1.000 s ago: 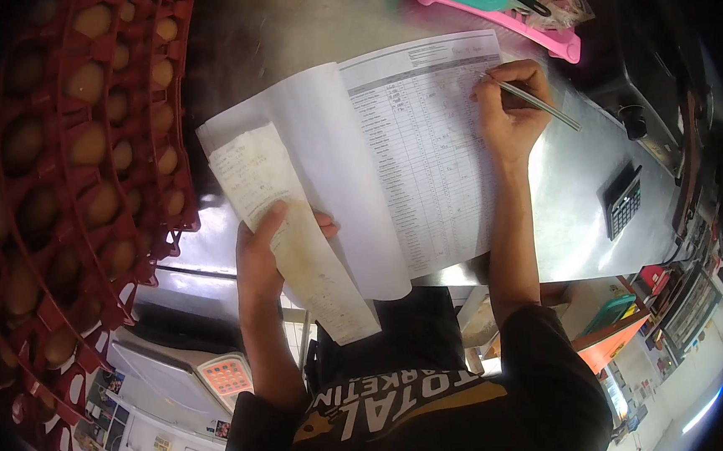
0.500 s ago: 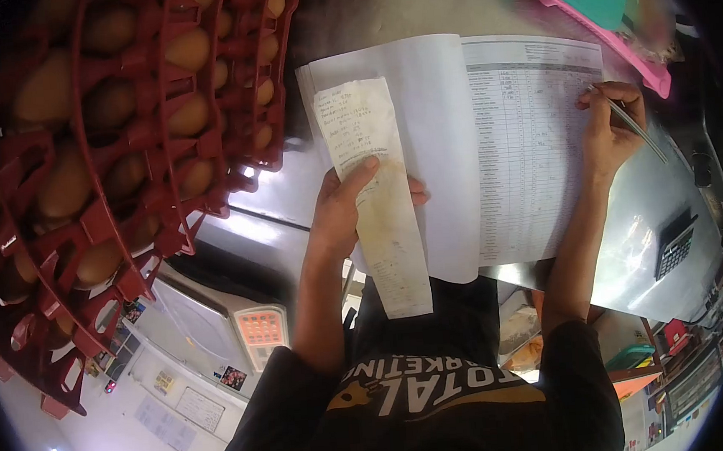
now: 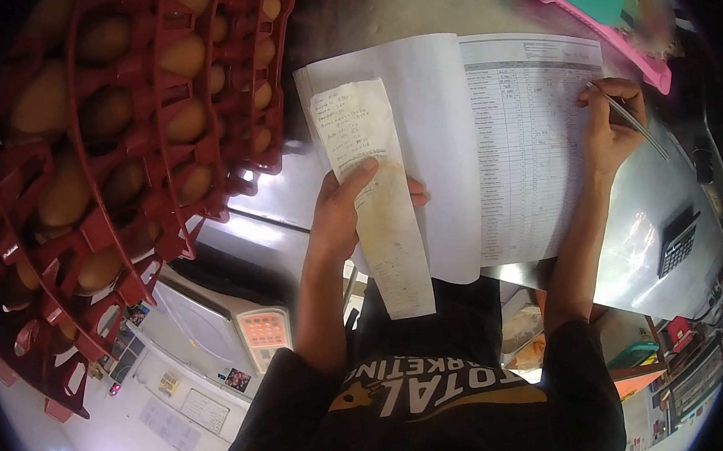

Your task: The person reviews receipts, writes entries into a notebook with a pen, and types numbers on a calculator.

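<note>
Head view: the left hand [image 3: 340, 212] keeps a closed grip on a long paper slip [image 3: 394, 248] over the white page [image 3: 446, 169]; the right hand [image 3: 613, 124] pinches a pen [image 3: 640, 129] at the printed sheet [image 3: 513, 181]. The slip seems light, limp, tearable, best pinched mid-length. Egg trays [image 3: 211, 206] crowd the left; a calculator [image 3: 678, 249] sits right on the worktop [image 3: 627, 245].
</note>
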Action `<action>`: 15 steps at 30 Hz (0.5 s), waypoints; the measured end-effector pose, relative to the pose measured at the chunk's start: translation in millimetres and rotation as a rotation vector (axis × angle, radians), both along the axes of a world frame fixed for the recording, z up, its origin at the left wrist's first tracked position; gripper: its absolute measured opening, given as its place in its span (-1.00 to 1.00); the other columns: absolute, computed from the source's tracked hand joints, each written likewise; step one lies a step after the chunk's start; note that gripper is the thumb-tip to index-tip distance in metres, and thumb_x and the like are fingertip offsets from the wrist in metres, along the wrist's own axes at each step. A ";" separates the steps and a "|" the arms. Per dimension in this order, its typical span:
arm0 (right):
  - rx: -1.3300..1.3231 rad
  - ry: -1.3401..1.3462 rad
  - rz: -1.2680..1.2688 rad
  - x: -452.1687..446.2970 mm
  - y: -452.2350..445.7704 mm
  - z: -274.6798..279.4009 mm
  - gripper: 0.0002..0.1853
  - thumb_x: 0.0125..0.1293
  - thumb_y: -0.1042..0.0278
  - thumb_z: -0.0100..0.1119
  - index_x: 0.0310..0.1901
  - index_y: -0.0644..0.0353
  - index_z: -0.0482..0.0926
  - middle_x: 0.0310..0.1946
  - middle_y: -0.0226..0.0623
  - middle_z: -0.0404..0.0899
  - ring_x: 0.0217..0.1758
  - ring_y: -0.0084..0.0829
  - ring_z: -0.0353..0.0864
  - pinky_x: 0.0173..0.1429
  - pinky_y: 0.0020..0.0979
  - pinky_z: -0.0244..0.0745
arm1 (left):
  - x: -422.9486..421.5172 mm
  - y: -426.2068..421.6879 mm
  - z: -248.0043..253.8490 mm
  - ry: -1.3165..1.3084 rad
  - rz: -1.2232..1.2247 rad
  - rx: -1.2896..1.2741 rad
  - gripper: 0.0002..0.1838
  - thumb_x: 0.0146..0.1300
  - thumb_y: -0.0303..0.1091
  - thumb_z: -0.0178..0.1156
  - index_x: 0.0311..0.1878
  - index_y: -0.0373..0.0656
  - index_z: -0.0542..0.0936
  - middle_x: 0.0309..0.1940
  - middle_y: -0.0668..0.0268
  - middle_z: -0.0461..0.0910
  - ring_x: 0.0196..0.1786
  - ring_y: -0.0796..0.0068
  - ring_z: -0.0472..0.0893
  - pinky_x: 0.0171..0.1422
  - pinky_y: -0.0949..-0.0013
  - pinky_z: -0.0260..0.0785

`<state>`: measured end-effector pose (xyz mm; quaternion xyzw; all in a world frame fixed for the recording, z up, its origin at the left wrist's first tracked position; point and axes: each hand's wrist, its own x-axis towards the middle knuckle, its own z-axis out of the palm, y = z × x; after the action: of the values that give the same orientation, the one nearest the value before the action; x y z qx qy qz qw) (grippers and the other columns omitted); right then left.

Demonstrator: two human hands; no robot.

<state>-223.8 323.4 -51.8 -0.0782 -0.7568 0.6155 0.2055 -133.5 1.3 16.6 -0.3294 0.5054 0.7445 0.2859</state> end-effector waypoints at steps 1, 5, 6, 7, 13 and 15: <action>-0.007 0.004 0.007 0.0 0.4 -0.9 -0.91 0.22 0.68 0.21 -0.31 0.32 0.51 -0.35 -0.22 0.63 -0.37 -0.48 0.65 -0.21 -0.47 0.60 | -0.2 0.4 1.2 0.000 -0.002 -0.004 -0.44 0.43 -0.10 0.09 0.08 -0.57 0.49 -0.20 -0.15 0.72 -0.11 -0.05 0.77 0.10 0.07 0.65; -0.009 -0.002 0.012 0.1 2.2 -3.1 -0.91 0.22 0.68 0.22 -0.30 0.32 0.52 -0.35 -0.22 0.63 -0.37 -0.49 0.65 -0.20 -0.47 0.59 | -0.5 1.9 2.2 -0.017 0.006 -0.031 -0.43 0.44 -0.09 0.07 0.07 -0.59 0.49 -0.20 -0.15 0.72 -0.12 -0.06 0.78 0.10 0.07 0.65; -0.009 -0.001 0.011 0.2 2.0 -2.9 -0.91 0.22 0.68 0.22 -0.30 0.32 0.52 -0.35 -0.22 0.63 -0.37 -0.49 0.65 -0.20 -0.47 0.59 | -0.5 2.0 2.4 -0.016 0.004 -0.030 -0.43 0.44 -0.09 0.07 0.07 -0.59 0.49 -0.20 -0.15 0.72 -0.12 -0.06 0.78 0.10 0.07 0.65; -0.011 0.009 0.019 0.1 1.4 -2.4 -0.91 0.22 0.68 0.22 -0.30 0.32 0.52 -0.35 -0.22 0.62 -0.37 -0.49 0.64 -0.20 -0.47 0.59 | -0.4 2.0 2.4 -0.018 0.000 -0.033 -0.43 0.44 -0.08 0.07 0.07 -0.59 0.50 -0.20 -0.15 0.72 -0.12 -0.05 0.78 0.10 0.07 0.65; -0.028 0.011 0.023 0.5 0.5 -1.8 -0.91 0.22 0.68 0.22 -0.30 0.32 0.52 -0.34 -0.23 0.61 -0.37 -0.48 0.64 -0.21 -0.46 0.59 | 1.2 0.8 -0.7 0.009 -0.004 -0.015 -0.48 0.49 -0.12 0.02 0.06 -0.55 0.51 -0.22 -0.13 0.73 -0.13 -0.02 0.78 0.05 0.10 0.65; -0.011 0.001 0.028 0.8 1.0 -2.3 -0.91 0.22 0.68 0.22 -0.30 0.32 0.51 -0.33 -0.23 0.61 -0.37 -0.48 0.64 -0.21 -0.46 0.60 | 1.3 0.3 -0.9 0.010 0.006 -0.009 -0.54 0.53 -0.18 -0.03 0.07 -0.52 0.51 -0.24 -0.11 0.74 -0.15 0.02 0.79 -0.01 0.12 0.66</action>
<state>-223.0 324.5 -54.1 -0.0682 -0.7544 0.6225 0.1969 -132.2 1.6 15.6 -0.3285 0.5093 0.7447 0.2794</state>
